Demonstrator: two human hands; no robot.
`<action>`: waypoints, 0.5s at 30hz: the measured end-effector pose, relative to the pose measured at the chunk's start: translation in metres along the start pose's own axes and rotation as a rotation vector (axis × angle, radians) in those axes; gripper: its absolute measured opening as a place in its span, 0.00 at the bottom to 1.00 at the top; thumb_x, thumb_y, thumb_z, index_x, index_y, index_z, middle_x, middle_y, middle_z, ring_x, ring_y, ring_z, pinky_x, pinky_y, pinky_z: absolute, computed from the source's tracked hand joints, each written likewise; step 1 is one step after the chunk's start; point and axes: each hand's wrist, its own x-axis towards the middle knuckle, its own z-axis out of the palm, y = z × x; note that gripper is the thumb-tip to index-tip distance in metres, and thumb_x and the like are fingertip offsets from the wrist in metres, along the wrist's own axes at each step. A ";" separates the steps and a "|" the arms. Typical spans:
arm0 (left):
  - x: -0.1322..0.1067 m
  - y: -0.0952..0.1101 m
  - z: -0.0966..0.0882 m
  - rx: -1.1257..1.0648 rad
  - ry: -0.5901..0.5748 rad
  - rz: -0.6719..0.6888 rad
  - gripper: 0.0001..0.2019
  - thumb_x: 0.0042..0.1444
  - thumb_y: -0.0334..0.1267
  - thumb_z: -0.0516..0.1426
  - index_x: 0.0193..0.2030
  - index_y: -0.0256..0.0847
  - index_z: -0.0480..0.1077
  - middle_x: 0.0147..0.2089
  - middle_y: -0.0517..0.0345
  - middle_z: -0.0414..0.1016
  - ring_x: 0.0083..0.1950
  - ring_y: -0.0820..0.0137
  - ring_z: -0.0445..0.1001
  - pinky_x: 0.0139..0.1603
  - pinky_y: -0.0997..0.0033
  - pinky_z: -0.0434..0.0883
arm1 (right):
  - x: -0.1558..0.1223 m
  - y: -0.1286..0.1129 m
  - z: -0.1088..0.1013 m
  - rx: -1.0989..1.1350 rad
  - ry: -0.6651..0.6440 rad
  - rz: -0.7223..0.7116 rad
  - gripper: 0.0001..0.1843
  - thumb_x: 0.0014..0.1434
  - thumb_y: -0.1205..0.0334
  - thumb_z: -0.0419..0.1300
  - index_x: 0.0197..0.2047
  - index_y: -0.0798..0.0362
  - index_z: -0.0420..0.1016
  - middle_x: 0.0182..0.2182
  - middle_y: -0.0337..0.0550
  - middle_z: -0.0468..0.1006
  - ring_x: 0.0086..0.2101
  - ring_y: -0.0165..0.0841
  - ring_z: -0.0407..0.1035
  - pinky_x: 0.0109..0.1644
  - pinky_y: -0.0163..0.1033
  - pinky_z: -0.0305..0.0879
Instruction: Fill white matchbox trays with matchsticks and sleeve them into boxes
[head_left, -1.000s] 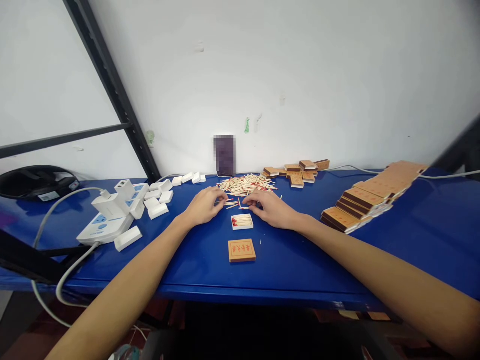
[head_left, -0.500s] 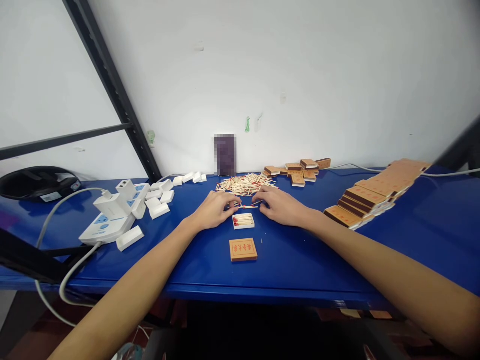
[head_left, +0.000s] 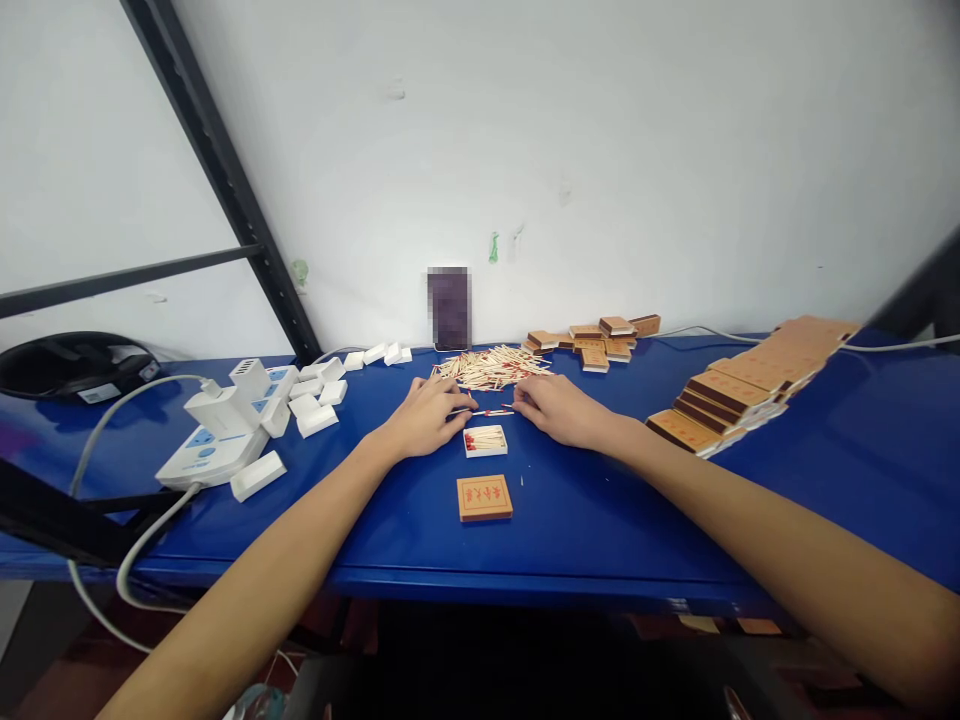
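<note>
My left hand [head_left: 429,417] rests on the blue tabletop, thumb and forefinger closed on thin matches. Facing it, my right hand [head_left: 561,410] has its fingers drawn together on a match whose red tip pokes out to the left. A few matches [head_left: 493,413] lie flat between the hands. Just in front of them sits a white matchbox tray [head_left: 486,452], partly filled with red-headed matches. Nearer to me lies an orange-brown matchbox cover [head_left: 484,498] with red characters. A loose heap of matches [head_left: 491,368] spreads behind my hands.
Stacked matchboxes [head_left: 731,385] stand at the right, with more boxes [head_left: 592,338] by the wall. White empty trays [head_left: 316,415] and a power strip [head_left: 214,455] with cables lie at the left. A dark pixelated panel [head_left: 451,308] leans on the wall.
My right hand has moved slightly, its fingers drawn closer together. My left fingers have shifted a little over the matches. The tray and cover stay in place.
</note>
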 end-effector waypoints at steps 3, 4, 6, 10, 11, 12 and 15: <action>0.000 -0.001 0.001 -0.015 0.001 -0.004 0.14 0.67 0.40 0.49 0.51 0.46 0.73 0.44 0.53 0.71 0.50 0.61 0.67 0.49 0.59 0.59 | 0.000 0.001 0.002 -0.011 0.024 -0.008 0.10 0.67 0.62 0.49 0.35 0.54 0.67 0.36 0.50 0.76 0.36 0.38 0.68 0.39 0.40 0.58; 0.000 -0.001 0.001 -0.023 0.000 -0.003 0.14 0.67 0.40 0.49 0.52 0.46 0.73 0.44 0.53 0.71 0.50 0.61 0.67 0.49 0.59 0.59 | 0.000 0.000 0.002 -0.014 0.036 -0.017 0.10 0.68 0.62 0.48 0.36 0.54 0.66 0.37 0.50 0.76 0.37 0.38 0.68 0.39 0.40 0.58; 0.000 -0.002 0.001 -0.030 -0.002 0.002 0.14 0.67 0.39 0.49 0.52 0.47 0.72 0.43 0.53 0.70 0.50 0.61 0.67 0.49 0.59 0.59 | -0.001 -0.004 0.000 0.009 0.055 -0.065 0.10 0.69 0.61 0.46 0.38 0.54 0.65 0.38 0.50 0.75 0.37 0.38 0.68 0.39 0.39 0.58; 0.000 0.000 -0.001 -0.050 0.002 0.027 0.16 0.66 0.37 0.48 0.55 0.49 0.71 0.46 0.52 0.68 0.51 0.61 0.65 0.49 0.59 0.60 | -0.003 -0.016 -0.003 0.033 0.017 -0.145 0.10 0.69 0.61 0.46 0.39 0.53 0.66 0.36 0.47 0.76 0.36 0.36 0.69 0.37 0.38 0.57; 0.000 0.000 -0.001 -0.057 -0.001 0.034 0.16 0.66 0.36 0.47 0.55 0.50 0.72 0.46 0.52 0.67 0.51 0.61 0.65 0.49 0.59 0.60 | -0.003 -0.018 -0.004 0.023 -0.002 -0.147 0.10 0.69 0.61 0.47 0.39 0.53 0.67 0.36 0.47 0.76 0.36 0.36 0.69 0.36 0.38 0.57; 0.000 0.000 -0.001 -0.063 -0.004 0.038 0.17 0.66 0.36 0.47 0.55 0.51 0.72 0.46 0.52 0.66 0.51 0.61 0.65 0.49 0.59 0.60 | -0.004 -0.019 -0.004 0.015 -0.017 -0.146 0.09 0.68 0.61 0.48 0.39 0.52 0.67 0.37 0.46 0.77 0.36 0.36 0.69 0.36 0.38 0.57; 0.001 0.000 -0.001 -0.080 -0.019 0.036 0.17 0.66 0.36 0.47 0.54 0.50 0.73 0.46 0.52 0.65 0.51 0.61 0.65 0.48 0.59 0.61 | -0.004 -0.017 -0.004 0.006 -0.027 -0.136 0.09 0.68 0.59 0.50 0.40 0.51 0.69 0.38 0.45 0.77 0.38 0.37 0.70 0.38 0.38 0.58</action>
